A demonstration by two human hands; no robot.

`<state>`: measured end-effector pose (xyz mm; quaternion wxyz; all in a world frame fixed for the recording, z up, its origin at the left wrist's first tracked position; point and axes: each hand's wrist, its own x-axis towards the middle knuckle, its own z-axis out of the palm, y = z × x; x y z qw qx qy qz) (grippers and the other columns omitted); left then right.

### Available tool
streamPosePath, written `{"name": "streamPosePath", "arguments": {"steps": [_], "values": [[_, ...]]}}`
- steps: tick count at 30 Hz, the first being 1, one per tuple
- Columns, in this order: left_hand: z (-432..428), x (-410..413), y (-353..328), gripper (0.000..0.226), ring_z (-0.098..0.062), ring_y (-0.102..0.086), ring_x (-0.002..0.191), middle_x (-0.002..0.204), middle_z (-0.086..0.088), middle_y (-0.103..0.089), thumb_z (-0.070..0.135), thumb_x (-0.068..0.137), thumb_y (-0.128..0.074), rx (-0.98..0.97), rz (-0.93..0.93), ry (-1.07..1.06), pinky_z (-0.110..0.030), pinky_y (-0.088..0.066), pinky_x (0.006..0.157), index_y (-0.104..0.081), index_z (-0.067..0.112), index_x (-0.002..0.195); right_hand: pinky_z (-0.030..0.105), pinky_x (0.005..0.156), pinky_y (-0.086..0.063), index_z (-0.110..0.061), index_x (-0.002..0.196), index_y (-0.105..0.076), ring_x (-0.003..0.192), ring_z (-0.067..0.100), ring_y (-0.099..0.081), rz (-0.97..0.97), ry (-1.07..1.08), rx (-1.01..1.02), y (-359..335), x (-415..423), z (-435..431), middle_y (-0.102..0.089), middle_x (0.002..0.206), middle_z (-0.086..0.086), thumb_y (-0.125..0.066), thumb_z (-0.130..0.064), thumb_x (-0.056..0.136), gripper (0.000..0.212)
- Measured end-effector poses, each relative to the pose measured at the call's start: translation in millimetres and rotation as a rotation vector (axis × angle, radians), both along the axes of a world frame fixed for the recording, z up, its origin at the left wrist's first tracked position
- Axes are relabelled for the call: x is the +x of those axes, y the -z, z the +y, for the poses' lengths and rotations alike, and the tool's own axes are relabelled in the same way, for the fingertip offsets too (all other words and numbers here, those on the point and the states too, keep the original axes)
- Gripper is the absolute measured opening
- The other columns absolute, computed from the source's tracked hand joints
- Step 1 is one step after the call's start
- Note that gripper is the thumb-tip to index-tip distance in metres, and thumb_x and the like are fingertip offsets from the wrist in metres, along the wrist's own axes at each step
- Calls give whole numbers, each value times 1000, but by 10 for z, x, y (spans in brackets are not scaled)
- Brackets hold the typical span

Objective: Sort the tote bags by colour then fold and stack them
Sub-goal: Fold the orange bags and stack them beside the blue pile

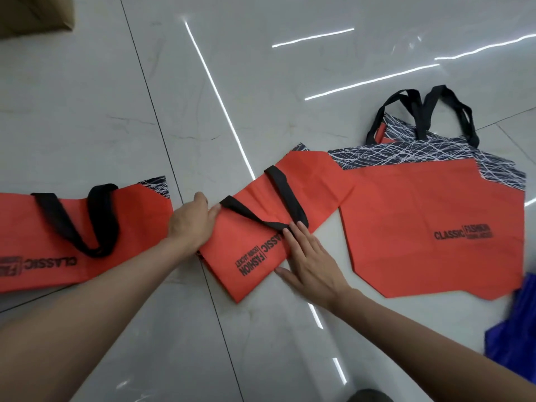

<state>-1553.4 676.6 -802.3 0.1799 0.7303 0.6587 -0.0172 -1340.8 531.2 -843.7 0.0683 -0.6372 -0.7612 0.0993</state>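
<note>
Three orange tote bags lie in a row on the tiled floor (261,82). The left bag (136,227) is already folded into a long strip, the middle bag (261,198) is under both hands, and the right bag (420,221) is spread flat with its handles up. The step in hand looks like the folding of the middle bag, which is already narrowed lengthwise with its black strap (252,214) laid across it. The left hand (191,221) holds the bag's near end, thumb on top of the cloth and fingers curled over the edge. The right hand (313,262) lies flat with fingers straight and apart, the tips pressing the strap and fabric down. The next move probably calls for keeping the strap pinned while one end is brought over the other, then setting the bag on the left one. The left bag runs off the frame edge, so its full length is unseen. The left fingers are mostly hidden behind the hand. Whether the right bag is one bag or several stacked cannot be told. The blue fabric (516,329) at the right edge is cut off and blurred, possibly the other colour's pile, and only a corner of a cardboard box (34,13) shows at the top left.
</note>
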Motion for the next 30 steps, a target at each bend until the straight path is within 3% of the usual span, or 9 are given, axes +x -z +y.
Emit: {"name": "streamPosePath", "arguments": {"steps": [6, 9, 12, 16, 19, 22, 25, 27, 30], "values": [[19, -65, 27, 48, -33, -55, 75, 65, -12, -51, 32, 97, -44, -223, -121, -49, -33, -27, 55, -44, 9, 55, 42, 110, -29, 4, 134, -48, 134, 32, -39, 46, 0, 61, 46, 60, 33, -48, 139, 19, -26, -67, 92, 85], [62, -49, 30, 33, -24, -47, 67, 64, -9, -49, 22, 93, -52, -427, -377, -284, -30, -29, 56, -48, 10, 63, 45, 108, -37, 2, 131, -52, 133, 32, -41, -15, -28, 107, 75, 81, 12, -52, 136, 18, -24, -64, 94, 81], [150, -25, -100, 9, -24, -55, 69, 77, -10, -59, 14, 91, -55, -657, -632, -521, -29, -43, 66, -56, 5, 91, 43, 113, -25, -3, 130, -54, 135, 26, -36, -28, 20, 156, 96, 132, 33, -54, 135, 11, -34, -59, 92, 71], [132, -58, -181, 17, -13, -51, 59, 64, -1, -56, 18, 93, -50, -955, -788, -501, -26, -40, 59, -53, 16, 76, 42, 104, -40, -8, 119, -62, 123, 23, -50, 368, 285, 174, 9, 181, 98, -63, 121, 4, -42, -39, 92, 45], [119, 9, -169, 18, -14, -55, 66, 77, -2, -59, 24, 95, -45, -889, -968, -499, -29, -44, 64, -57, 18, 84, 36, 80, -48, -17, 100, -66, 90, 10, -60, 801, 514, 75, -139, 187, 145, -66, 94, -11, -46, -30, 93, 25], [164, 178, -128, 20, -16, -59, 80, 95, -3, -61, 30, 96, -46, -782, -1060, -486, -30, -48, 75, -58, 15, 91, 44, 65, -41, -11, 78, -55, 68, 5, -44, 982, 713, 99, -199, 203, 238, -51, 68, -9, -48, -27, 97, 26], [178, 417, -101, 16, -18, -61, 98, 109, -3, -62, 22, 93, -54, -724, -1045, -426, -32, -47, 86, -57, 17, 108, 35, 59, -30, -15, 64, -43, 62, 7, -33, 1034, 934, 148, -256, 178, 328, -39, 60, -11, -45, -29, 100, 39], [176, 598, -131, 29, -15, -61, 89, 102, -2, -63, 13, 92, -52, -705, -1108, -475, -31, -46, 80, -51, 13, 121, 32, 56, -26, -20, 57, -35, 57, 9, -29, 994, 1039, 159, -279, 178, 378, -33, 55, -10, -47, -28, 99, 44], [140, 825, -187, 21, -14, -62, 73, 87, -1, -65, 26, 96, -46, -681, -1270, -558, -28, -53, 71, -59, 11, 105, 29, 51, -23, -18, 55, -37, 50, 10, -27, 946, 1155, 125, -275, 202, 453, -31, 50, -8, -52, -25, 96, 45]]}}
